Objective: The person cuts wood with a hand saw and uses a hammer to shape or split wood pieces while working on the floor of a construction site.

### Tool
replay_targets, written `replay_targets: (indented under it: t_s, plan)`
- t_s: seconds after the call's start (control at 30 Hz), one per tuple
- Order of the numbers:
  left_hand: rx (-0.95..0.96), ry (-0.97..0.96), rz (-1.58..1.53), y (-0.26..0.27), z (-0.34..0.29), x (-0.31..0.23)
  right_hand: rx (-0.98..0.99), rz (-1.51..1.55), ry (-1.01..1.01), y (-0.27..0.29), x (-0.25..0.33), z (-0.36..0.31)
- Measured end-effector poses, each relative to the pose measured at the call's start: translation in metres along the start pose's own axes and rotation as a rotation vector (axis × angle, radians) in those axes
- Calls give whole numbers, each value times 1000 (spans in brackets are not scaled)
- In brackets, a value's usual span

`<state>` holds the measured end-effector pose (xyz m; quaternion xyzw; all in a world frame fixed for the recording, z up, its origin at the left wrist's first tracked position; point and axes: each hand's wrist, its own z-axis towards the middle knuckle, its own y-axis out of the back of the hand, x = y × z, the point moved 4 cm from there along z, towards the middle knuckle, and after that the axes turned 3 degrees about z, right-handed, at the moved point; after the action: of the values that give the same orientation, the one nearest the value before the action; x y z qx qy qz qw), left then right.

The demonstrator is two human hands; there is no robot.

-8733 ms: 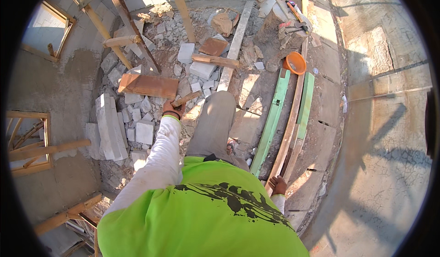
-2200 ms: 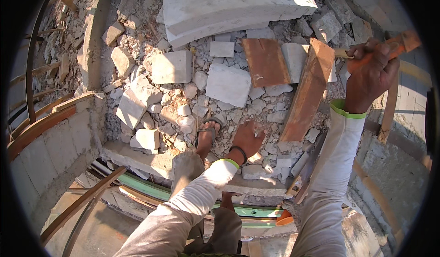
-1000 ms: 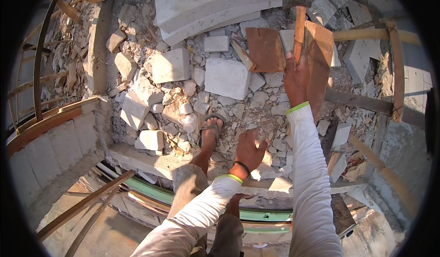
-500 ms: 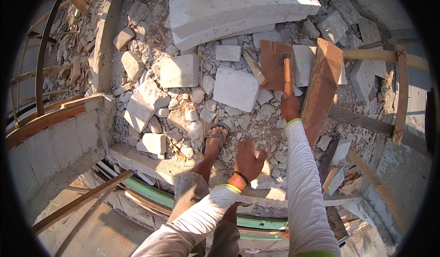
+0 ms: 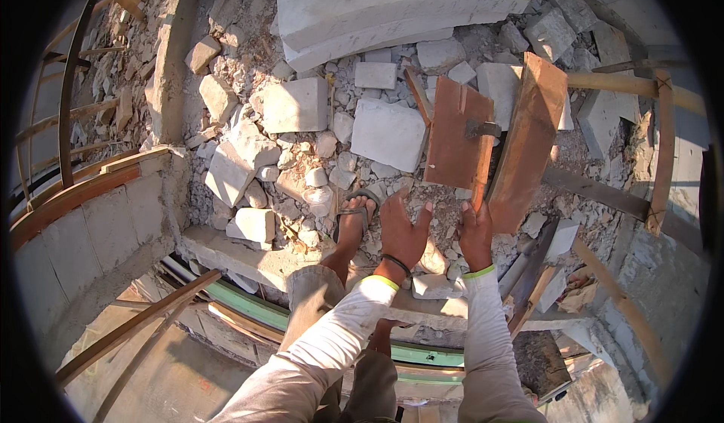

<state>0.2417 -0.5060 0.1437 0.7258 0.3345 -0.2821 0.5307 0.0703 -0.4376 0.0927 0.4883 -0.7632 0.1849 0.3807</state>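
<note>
My right hand [image 5: 475, 236] is closed round the wooden handle of a hammer [image 5: 483, 168]. The hammer's dark metal head lies over the right edge of a flat reddish-brown board [image 5: 455, 132]. My left hand [image 5: 405, 230] hovers beside it, fingers apart and holding nothing, a little short of the board's near edge. Just right of the hammer, a thick brown wooden plank [image 5: 530, 140] stands tilted on the rubble. A thin strip of wood [image 5: 418, 96] touches the board's left side.
Broken stone and loose rubble [image 5: 249, 151] cover the ground. A large pale concrete slab [image 5: 392, 12] lies at the far side, with a white block [image 5: 388, 134] nearer. My sandalled foot [image 5: 354, 219] rests on the rubble. Wooden poles [image 5: 633, 87] cross at the right; a low block wall [image 5: 98, 219] borders the left.
The hammer and my right hand have come nearer to me. The reddish-brown board has shifted nearer too and turned slightly. The thin wood strip beside it has tilted.
</note>
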Motion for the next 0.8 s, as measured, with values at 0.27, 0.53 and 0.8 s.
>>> replay_targets:
  t_s: [0.27, 0.53, 0.8]
  plan:
    - [205, 305, 61, -8, 23, -6, -8, 288, -225, -31, -13, -139]
    - [264, 272, 94, -27, 46, -27, 99, 64, -407, -21, 117, -132]
    - [480, 418, 125, -25, 82, -15, -109, 197, -374, -45, 96, -128]
